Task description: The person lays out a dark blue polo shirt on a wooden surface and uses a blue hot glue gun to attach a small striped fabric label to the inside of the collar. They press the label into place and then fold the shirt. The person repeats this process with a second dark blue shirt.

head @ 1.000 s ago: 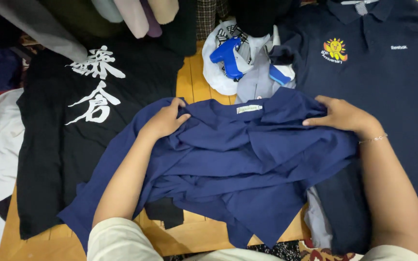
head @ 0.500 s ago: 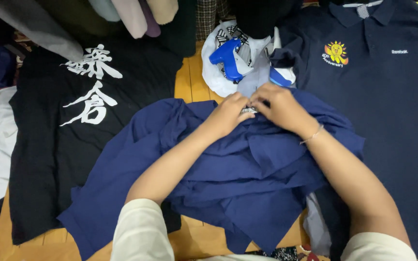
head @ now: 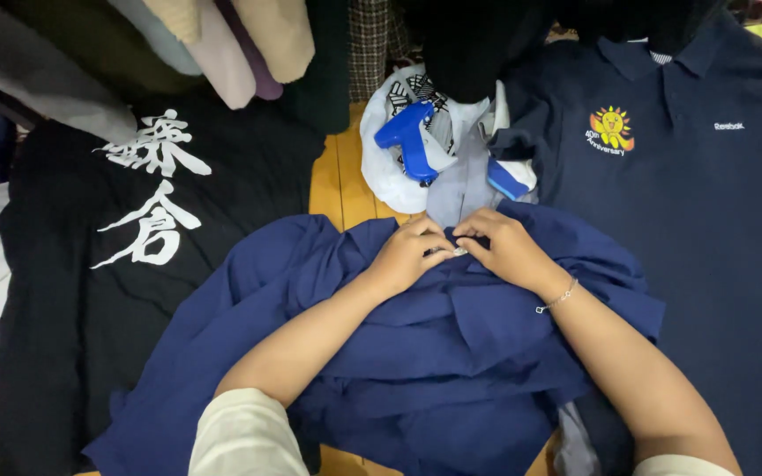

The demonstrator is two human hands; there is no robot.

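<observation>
**Head view: both hands pinching at the collar of the blue shirt**

Blue shirt (head: 416, 370) lies crumpled across centre of the wooden floor (head: 332, 181); long axis near-to-far, collar at the far edge; black printed tee (head: 134, 264) left, navy polo (head: 707, 220) right; left hand (head: 412, 254) and right hand (head: 504, 247) touch at the collar, equally near; fingers narrow, pinching a small label (head: 459, 251) between them; plastic bag (head: 416, 141) just beyond.

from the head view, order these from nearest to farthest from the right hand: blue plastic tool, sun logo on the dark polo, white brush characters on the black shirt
Measured from the right hand, which rests on the blue shirt:
1. Blue plastic tool, just ahead of the hand, on the white bag.
2. Sun logo, ahead and to the right, on the dark polo's chest.
3. White brush characters, far to the left, on the black shirt.
</observation>
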